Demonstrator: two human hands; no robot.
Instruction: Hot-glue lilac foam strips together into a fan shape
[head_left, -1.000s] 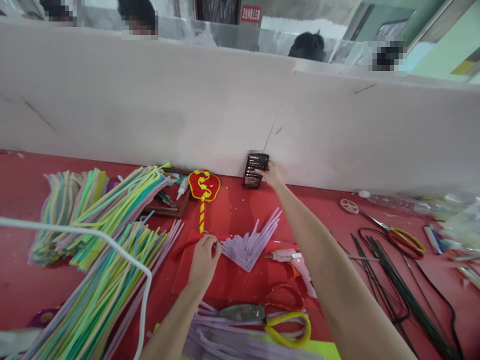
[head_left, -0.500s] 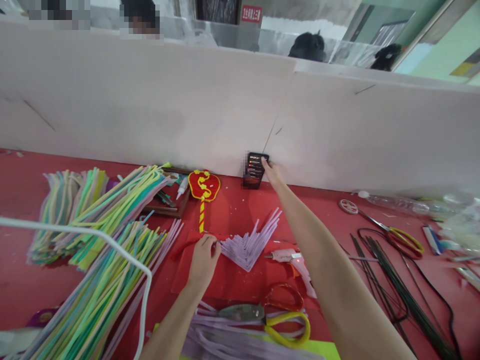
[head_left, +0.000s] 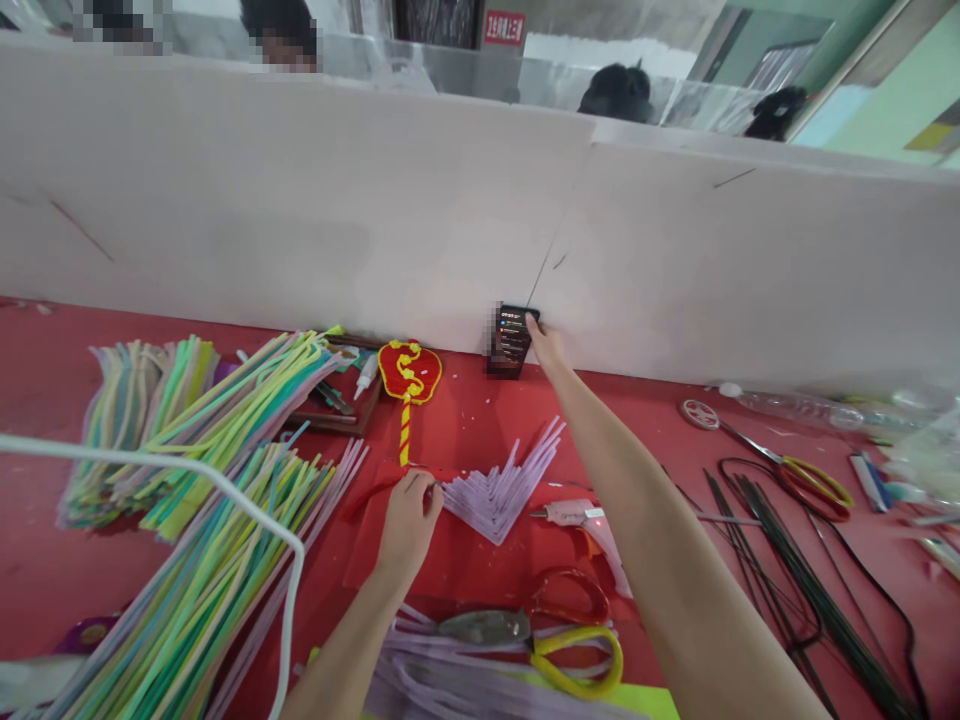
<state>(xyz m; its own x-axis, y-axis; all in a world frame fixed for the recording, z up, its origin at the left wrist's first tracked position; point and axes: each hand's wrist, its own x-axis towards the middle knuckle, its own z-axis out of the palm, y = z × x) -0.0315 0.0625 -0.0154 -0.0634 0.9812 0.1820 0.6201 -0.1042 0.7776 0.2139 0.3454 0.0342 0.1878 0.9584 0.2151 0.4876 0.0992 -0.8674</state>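
Note:
My right hand point(head_left: 549, 345) reaches to the back of the table and grips the upper right edge of a smartphone point(head_left: 516, 345). The phone leans upright against the white partition with its screen lit. My left hand point(head_left: 409, 510) rests with curled fingers over red sheet material point(head_left: 465, 565); whatever is between the fingertips is hidden. Just right of those fingertips lie lavender pipe cleaners point(head_left: 495, 505), bent into nested V shapes. Behind the left hand is a red and yellow fan-shaped piece point(head_left: 410, 375) with a striped stem. A pink glue gun point(head_left: 571, 514) lies beneath my right forearm.
Bundles of coloured pipe cleaners point(head_left: 225, 560) cover the left side, crossed by a white cable point(head_left: 217, 478). Scissors point(head_left: 577, 660) lie in front on lavender stems. Dark wires point(head_left: 817, 590) and more scissors point(head_left: 814, 485) are at right. A white partition point(head_left: 337, 200) borders the back.
The phone's screen content has changed slightly. Both hands keep their places, and the whole view has shifted very little.

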